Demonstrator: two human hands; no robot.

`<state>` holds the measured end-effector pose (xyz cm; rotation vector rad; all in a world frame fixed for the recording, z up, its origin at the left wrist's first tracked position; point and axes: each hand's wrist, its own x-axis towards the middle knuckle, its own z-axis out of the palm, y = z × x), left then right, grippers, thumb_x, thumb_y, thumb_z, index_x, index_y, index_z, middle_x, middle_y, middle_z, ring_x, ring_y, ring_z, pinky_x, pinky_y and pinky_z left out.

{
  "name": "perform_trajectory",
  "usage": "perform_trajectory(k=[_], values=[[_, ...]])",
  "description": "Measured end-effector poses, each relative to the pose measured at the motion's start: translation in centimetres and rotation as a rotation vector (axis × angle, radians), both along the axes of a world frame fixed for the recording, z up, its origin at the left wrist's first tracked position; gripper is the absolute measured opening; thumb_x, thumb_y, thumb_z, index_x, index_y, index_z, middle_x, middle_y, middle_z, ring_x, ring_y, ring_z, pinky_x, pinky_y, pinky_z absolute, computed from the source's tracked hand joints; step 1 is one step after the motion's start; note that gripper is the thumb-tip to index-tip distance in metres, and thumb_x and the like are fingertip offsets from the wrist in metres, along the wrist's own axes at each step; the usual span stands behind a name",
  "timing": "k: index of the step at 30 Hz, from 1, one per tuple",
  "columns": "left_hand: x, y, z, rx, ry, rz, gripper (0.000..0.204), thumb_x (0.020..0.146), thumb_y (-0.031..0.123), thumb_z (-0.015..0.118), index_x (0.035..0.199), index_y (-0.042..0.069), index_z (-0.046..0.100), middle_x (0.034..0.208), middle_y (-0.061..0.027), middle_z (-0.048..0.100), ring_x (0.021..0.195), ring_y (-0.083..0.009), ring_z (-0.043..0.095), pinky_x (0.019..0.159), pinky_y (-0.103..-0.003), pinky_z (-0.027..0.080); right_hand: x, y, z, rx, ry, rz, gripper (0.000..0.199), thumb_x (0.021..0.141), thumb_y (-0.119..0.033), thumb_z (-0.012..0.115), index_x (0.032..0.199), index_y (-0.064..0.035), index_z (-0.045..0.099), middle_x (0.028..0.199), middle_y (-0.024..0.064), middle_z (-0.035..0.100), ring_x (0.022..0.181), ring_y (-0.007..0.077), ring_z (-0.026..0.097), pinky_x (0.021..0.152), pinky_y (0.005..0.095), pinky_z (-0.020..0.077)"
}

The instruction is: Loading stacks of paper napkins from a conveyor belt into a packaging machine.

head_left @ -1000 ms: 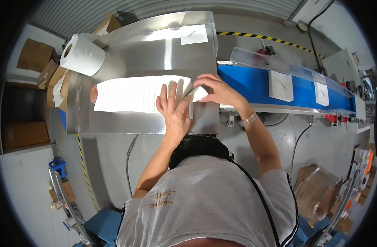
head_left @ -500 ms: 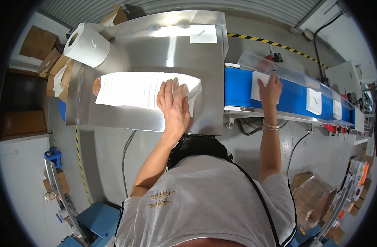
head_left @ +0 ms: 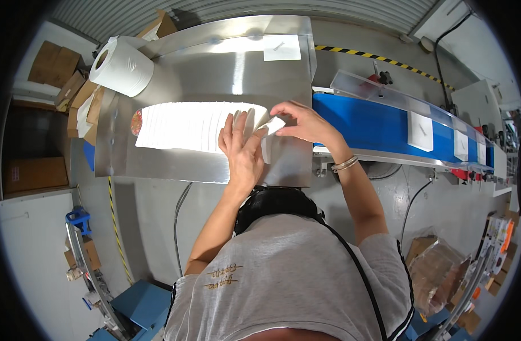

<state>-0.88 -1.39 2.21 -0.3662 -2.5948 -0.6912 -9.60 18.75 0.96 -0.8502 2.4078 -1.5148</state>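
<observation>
Left hand (head_left: pixel 243 161): laid over the right part of a row of white sheets (head_left: pixel 184 126), fingers spread, thumb reaching toward the end sheet (head_left: pixel 270 125). Its grip is open; the fingertips press on the row rather than close round it.

Right hand (head_left: pixel 313 126): just beside the row's right end, palm over the gap between worktop (head_left: pixel 186 85) and belt (head_left: pixel 357 120). Its grip is nearly closed, the tip of the end sheet between thumb and bent fingers. Firmness of hold cannot be told. A bracelet (head_left: pixel 346 163) is worn on the wrist.

The row lies lengthwise along the near half of the worktop, sheets overlapping. A reddish round piece (head_left: pixel 136 122) abuts its left end. The end sheet is bent up at the right end, between the hands.

A white roll (head_left: pixel 127 68) lies tilted at the worktop's far left. A white card (head_left: pixel 281 47) lies near the back right corner.

To the right, the blue belt carries three white squares (head_left: pixel 421 131), well apart from the right hand. A clear guard (head_left: pixel 357 86) runs along the belt's far side. Striped tape (head_left: pixel 385 55) marks the floor behind.
</observation>
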Motion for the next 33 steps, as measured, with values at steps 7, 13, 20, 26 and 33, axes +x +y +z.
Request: perform_trajectory(k=[7,13,20,26,33], values=[[-0.2,-0.4,-0.6,0.000,0.027,0.157,0.039,0.085,0.004,0.069,0.124,0.005,0.064,0.146,-0.0215,0.043,0.139,-0.0448,0.034,0.112,-0.059,0.024,0.4,3.9,-5.2,-0.174,-0.389,-0.299,0.037,0.094,-0.031,0.069,0.111,-0.0004,0.059,0.087,0.0047,0.062,0.080,0.0109,0.055,0.072,0.0296,0.0486],[-0.1,-1.0,-1.7,0.041,0.038,0.112,0.036,0.086,0.002,0.067,0.121,0.003,0.066,0.146,-0.0193,0.044,0.138,-0.0434,0.034,0.113,-0.059,0.020,0.3,14.1,-7.9,0.410,-0.193,-1.073,0.044,0.090,-0.037,0.069,0.114,-0.0003,0.061,0.094,0.0164,0.067,0.085,0.0228,0.063,0.076,0.0373,0.0510],[0.2,-1.0,-0.8,0.026,0.001,0.096,0.031,0.082,-0.001,0.068,0.111,0.011,0.072,0.143,-0.0178,0.049,0.140,-0.0420,0.035,0.115,-0.057,0.019,1.4,7.1,-2.3,0.124,0.225,-0.367,0.060,0.076,-0.014,0.082,0.130,-0.0069,0.057,0.128,0.0139,0.060,0.115,0.0316,0.058,0.097,0.0388,0.0473],[0.2,-1.8,0.3,0.025,-0.069,0.014,0.035,0.083,0.002,0.069,0.116,0.011,0.069,0.153,-0.0207,0.037,0.145,-0.0452,0.024,0.115,-0.058,0.017,-0.1,-1.2,-3.0,0.122,0.265,-0.026,0.055,0.082,-0.018,0.078,0.131,-0.0064,0.057,0.132,0.0100,0.056,0.113,0.0222,0.056,0.095,0.0329,0.0478],[-0.6,-2.4,-0.7,0.078,0.021,0.095,0.037,0.084,-0.001,0.067,0.120,-0.001,0.065,0.146,-0.0248,0.040,0.138,-0.0481,0.032,0.112,-0.058,0.026,0.8,8.0,-4.9,0.035,-0.393,-0.658,0.045,0.093,-0.039,0.068,0.113,0.0013,0.064,0.094,0.0107,0.069,0.088,0.0171,0.062,0.082,0.0351,0.0500]])
